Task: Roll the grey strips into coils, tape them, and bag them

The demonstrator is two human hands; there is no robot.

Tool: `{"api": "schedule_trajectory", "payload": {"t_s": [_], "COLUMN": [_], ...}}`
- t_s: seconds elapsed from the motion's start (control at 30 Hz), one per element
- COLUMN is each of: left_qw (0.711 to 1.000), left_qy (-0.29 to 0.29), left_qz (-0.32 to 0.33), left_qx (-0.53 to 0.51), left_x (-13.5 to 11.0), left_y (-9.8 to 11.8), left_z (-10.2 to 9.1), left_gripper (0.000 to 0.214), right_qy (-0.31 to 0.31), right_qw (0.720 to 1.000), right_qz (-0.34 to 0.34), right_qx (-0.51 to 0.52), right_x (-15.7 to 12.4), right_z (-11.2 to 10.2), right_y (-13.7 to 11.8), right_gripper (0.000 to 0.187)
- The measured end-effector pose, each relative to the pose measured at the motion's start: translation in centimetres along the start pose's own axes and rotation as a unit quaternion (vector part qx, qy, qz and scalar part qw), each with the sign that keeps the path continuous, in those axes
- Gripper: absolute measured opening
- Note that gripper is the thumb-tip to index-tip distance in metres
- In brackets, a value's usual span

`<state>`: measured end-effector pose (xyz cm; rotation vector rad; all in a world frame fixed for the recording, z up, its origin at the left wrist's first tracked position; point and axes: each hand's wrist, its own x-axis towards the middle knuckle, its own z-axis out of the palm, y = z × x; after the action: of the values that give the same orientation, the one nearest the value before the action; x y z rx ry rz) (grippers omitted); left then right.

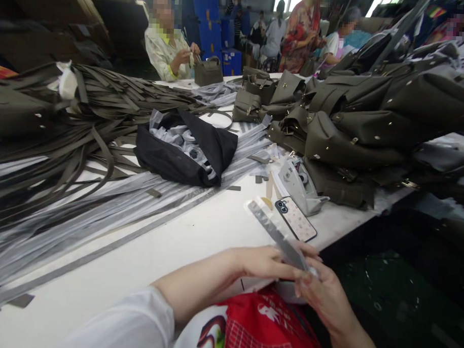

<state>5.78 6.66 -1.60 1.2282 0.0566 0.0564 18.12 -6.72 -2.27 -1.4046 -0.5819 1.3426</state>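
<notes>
In front of my body, both hands are on a dark strap in clear plastic wrap (271,227), whose far end points up and left over the table. My left hand (265,261) comes in from the left with its fingers closed around the strap's lower part. The fingers of my right hand (319,286) pinch the strap's near end, close to my left fingertips. A patterned phone (297,219) lies on the table just beyond the hands. Behind the phone sits a whitish plastic holder (298,184) that looks like a tape dispenser.
A black cloth bag (225,148) holds several plastic-wrapped coils. Long olive straps (116,91) pile up at the left, and olive handbags (355,132) heap at the right. Plastic-wrapped strips lie along the white table (168,253). Across it, a person (170,45) works beside an olive handbag (208,71).
</notes>
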Motion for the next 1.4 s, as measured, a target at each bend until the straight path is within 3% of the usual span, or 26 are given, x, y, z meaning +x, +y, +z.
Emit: {"api": "schedule_trajectory", "payload": {"t_s": [0.07,0.17,0.23,0.37,0.5,0.6,0.67,0.73,0.77,0.83,0.87,0.9,0.93,0.97,1.0,1.07,1.1,1.17,1.27,1.33,1.4], "left_qw": [0.998,0.993,0.998,0.973,0.945,0.914,0.902,0.925,0.949,0.991,0.991,0.976,0.957,0.937,0.922,0.889,0.874,0.867,0.933,0.984,0.994], "left_qy": [-0.036,0.039,0.054,-0.105,-0.175,-0.237,-0.255,-0.218,-0.171,-0.017,0.076,0.161,0.215,0.241,0.228,0.150,0.107,0.059,0.043,0.005,-0.061], "left_qz": [0.001,0.017,-0.028,-0.188,-0.277,-0.327,-0.341,-0.296,-0.237,-0.048,0.057,0.143,0.190,0.202,0.184,0.138,0.125,0.103,0.017,-0.052,-0.092], "left_qx": [-0.053,-0.112,-0.032,0.086,0.021,-0.039,-0.063,-0.097,-0.116,-0.125,-0.096,-0.037,0.049,0.150,0.252,0.411,0.458,0.485,0.356,0.173,-0.013], "left_x": [-1.1,-1.9,-1.5,0.3,0.6,-0.6,-1.5,-1.7,-1.5,-0.2,0.7,1.7,2.7,3.4,3.9,3.9,3.5,2.5,1.5,1.6,2.2], "left_y": [1.1,2.6,2.8,1.8,1.5,2.7,4.5,6.7,7.9,9.8,10.3,10.4,10.2,9.6,8.8,7.1,6.3,5.5,5.6,5.7,5.6], "left_z": [-2.5,-6.2,-7.4,-6.1,-5.0,-4.8,-4.4,-3.9,-3.7,-3.5,-3.6,-3.8,-4.0,-4.1,-4.1,-3.6,-3.1,-1.7,0.1,0.9,1.5], "left_gripper": [0.082,0.078,0.064,0.046,0.050,0.045,0.043,0.043,0.041,0.039,0.037,0.037,0.036,0.034,0.033,0.032,0.034,0.040,0.056,0.063,0.063], "right_qy": [-0.033,-0.098,-0.130,-0.119,-0.121,-0.121,-0.095,-0.063,-0.045,-0.036,-0.057,-0.126,-0.209,-0.237,-0.225,-0.061,0.013,0.066,0.103,0.094,0.039], "right_qw": [0.995,0.957,0.929,0.916,0.918,0.907,0.902,0.907,0.912,0.928,0.939,0.947,0.946,0.951,0.960,0.988,0.986,0.980,0.948,0.910,0.902], "right_qz": [-0.001,0.028,0.035,0.017,-0.008,-0.029,-0.042,-0.064,-0.076,-0.086,-0.075,-0.051,-0.026,-0.019,-0.027,-0.103,-0.139,-0.125,-0.116,-0.170,-0.213], "right_qx": [-0.094,-0.272,-0.345,-0.384,-0.377,-0.403,-0.418,-0.411,-0.401,-0.360,-0.330,-0.292,-0.245,-0.199,-0.162,-0.097,-0.088,-0.137,-0.279,-0.366,-0.374], "right_x": [-0.6,-1.1,-0.9,-0.1,-0.4,-1.1,-1.1,-0.6,-0.3,-0.1,-0.2,-0.7,-1.3,-1.9,-2.5,-3.1,-3.0,-2.0,-0.5,-0.1,-0.1], "right_z": [-1.9,-5.1,-6.5,-7.4,-8.6,-10.5,-11.5,-11.2,-10.4,-7.5,-5.8,-4.2,-3.0,-2.4,-2.4,-4.4,-6.1,-9.5,-12.0,-11.0,-8.7], "right_y": [-1.1,-3.2,-4.5,-5.9,-7.2,-8.3,-8.5,-7.7,-7.0,-5.0,-4.0,-3.3,-2.9,-3.1,-3.7,-6.2,-7.6,-9.9,-11.1,-10.2,-8.2], "right_gripper": [0.043,0.039,0.037,0.035,0.026,0.051,0.048,0.038,0.035,0.038,0.043,0.049,0.052,0.053,0.052,0.052,0.051,0.051,0.041,0.046,0.064]}}
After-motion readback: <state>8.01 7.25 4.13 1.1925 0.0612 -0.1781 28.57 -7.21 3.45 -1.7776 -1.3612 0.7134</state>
